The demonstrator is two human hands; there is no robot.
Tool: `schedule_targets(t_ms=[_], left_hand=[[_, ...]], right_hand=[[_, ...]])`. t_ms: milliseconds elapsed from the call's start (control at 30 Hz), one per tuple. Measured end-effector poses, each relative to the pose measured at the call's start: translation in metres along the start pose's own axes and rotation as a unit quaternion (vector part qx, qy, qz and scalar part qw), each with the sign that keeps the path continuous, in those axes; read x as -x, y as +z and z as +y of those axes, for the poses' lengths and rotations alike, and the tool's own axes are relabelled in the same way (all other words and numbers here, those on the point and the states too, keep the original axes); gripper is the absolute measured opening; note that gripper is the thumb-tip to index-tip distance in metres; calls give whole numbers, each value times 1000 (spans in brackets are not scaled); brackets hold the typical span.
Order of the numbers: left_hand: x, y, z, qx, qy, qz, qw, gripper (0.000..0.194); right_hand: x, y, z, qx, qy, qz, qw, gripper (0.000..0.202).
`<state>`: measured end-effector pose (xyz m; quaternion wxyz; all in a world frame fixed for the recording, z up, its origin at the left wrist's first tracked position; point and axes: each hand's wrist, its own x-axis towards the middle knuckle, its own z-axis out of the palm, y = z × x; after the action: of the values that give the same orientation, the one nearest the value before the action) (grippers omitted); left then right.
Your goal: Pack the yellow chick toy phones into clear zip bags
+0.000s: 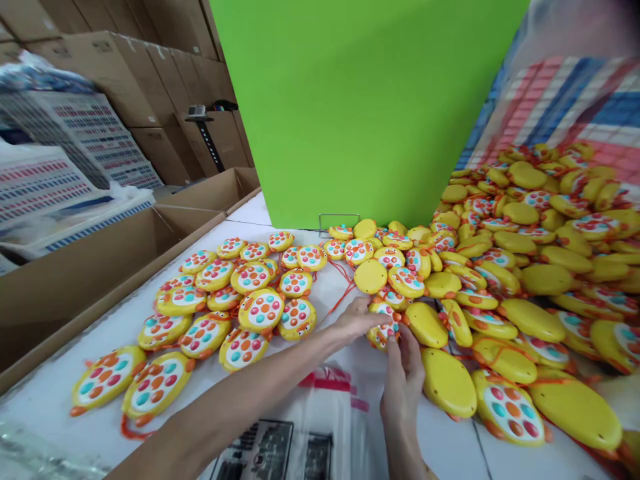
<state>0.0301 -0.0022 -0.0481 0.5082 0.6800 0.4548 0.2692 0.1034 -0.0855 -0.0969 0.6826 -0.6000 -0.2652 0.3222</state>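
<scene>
My left hand (pixel 356 321) closes on the left side of a yellow toy with a white face and round coloured bumps (pixel 380 339). The fingers of my right hand (pixel 404 363) are pinched at the same toy's right edge, hiding part of it. Beside it, a yellow toy lies with its plain back up (pixel 426 325), close to my right fingers. A round yellow piece (pixel 371 276) rests just beyond my hands. Thin red cords (pixel 345 293) lie on the white table (pixel 320 303) near my left hand.
At left, several toys (pixel 261 309) lie mostly bumps up. A large heap (pixel 520 250) covers the right side. Clear plastic bags (pixel 325 427) lie in front of me. A green board (pixel 370 113) stands behind, and an open cardboard box (pixel 100 267) borders the table's left edge.
</scene>
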Motion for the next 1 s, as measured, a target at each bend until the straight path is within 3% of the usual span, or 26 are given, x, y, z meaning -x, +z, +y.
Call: schedule_targets(t_ms=[100,233,300,333,400,500,567,667,733,800,867,967,1000], left_hand=[[14,-9,3,-48,32,28,998,32],[25,-34,11,-186,153,88,966,45],[28,-48,16,-214,158,109,958,45],[30,-55,19,-187,133,107,967,43],[35,-65,25,-90,65,73,991,40],[45,-74,30,30,-3,-50,998,36],[52,-76,30,37,-17,-111,993,38],[59,-81,29,-6,-33,-126,991,48],[62,-85,27,-42,-32,-138,989,50],[65,-88,24,-62,-8,-142,988,47],[72,-90,22,-56,31,-59,996,42],[89,-90,17,-10,63,174,983,25],[96,-88,13,19,54,223,973,22]], right_hand=[[0,1,0,-35,31,-5,999,53],[3,0,-3,-64,66,-6,996,57],[4,-2,-6,-73,75,-2,994,59],[4,-3,-8,-78,79,-3,994,61],[3,-5,-13,-89,92,-21,992,62],[4,-5,-21,-103,117,-98,983,57],[7,-4,-26,-125,141,-208,960,50],[14,-2,-33,-161,184,-364,899,44],[21,2,-35,-166,199,-399,879,43],[27,6,-33,-173,196,-391,883,41],[31,11,-30,-192,194,-347,897,39],[32,14,-26,-225,191,-247,923,39],[32,15,-25,-231,188,-219,929,40]])
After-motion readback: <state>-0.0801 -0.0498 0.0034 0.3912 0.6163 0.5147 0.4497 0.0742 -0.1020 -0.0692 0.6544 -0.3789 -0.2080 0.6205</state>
